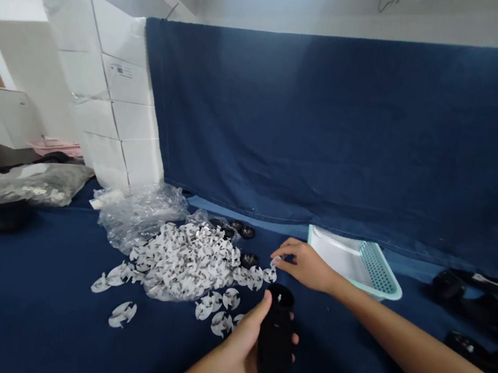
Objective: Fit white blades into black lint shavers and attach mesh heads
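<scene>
My left hand (248, 341) is wrapped round a black elongated casing (275, 342), whose round open end points away from me. A small light spot shows inside that end; its kind is too small to make out. Beyond it, my right hand (303, 263) pinches a white round plastic piece (275, 262) with cut-out tabs between thumb and fingers. Just left of the right hand lie more such white pieces (255, 277) at the edge of a large pile (189, 262). Next to them is a shiny black round part (249, 260).
A pale green plastic basket (386, 274) stands behind my right arm. Crumpled clear plastic (140, 213) lies behind the pile, near stacked white boxes (114, 108). Black parts (470, 310) lie at the right. A blue cloth curtain (333, 130) hangs behind the table.
</scene>
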`<state>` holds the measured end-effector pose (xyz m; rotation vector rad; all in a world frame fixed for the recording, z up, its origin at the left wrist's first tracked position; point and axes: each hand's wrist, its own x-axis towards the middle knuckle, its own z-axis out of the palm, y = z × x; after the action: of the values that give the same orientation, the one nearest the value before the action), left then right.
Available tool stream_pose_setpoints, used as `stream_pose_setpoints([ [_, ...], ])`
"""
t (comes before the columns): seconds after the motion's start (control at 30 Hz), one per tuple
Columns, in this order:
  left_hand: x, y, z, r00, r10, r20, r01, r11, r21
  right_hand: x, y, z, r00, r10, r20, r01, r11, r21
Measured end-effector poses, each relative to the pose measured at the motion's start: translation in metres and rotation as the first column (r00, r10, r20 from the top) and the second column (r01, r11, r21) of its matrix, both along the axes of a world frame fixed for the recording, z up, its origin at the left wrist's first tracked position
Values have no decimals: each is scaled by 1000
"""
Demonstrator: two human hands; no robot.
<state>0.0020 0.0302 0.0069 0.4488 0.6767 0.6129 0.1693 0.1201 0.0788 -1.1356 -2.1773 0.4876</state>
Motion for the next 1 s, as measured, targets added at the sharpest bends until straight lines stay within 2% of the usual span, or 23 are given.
stream_pose_setpoints([
  [0.17, 4, 0, -1, 999, -20, -33, 21, 1000, 19, 27, -47, -23, 959, -136, -248, 110, 987, -117],
  [0.33, 11, -5, -4, 995, -87, -45, 88, 996, 6, 29, -74, -56, 877, -189, -443, 110, 974, -198],
  [0.43, 13, -8, -6, 996, -89, -24, 89, 996, 11, 27, -86, -68, 844, -207, -495, 112, 970, -214],
  [0.6, 13, -9, -7, 996, -69, -55, 70, 997, 16, 27, -96, -73, 834, -196, -516, 103, 974, -203],
  [0.83, 16, -10, -7, 996, -45, -77, 49, 998, 41, 27, -96, -79, 824, -230, -517, 170, 972, -162],
  [1.0, 17, -11, -4, 992, -56, -110, 60, 998, 35, 25, -97, -83, 823, -219, -524, 152, 974, -168],
])
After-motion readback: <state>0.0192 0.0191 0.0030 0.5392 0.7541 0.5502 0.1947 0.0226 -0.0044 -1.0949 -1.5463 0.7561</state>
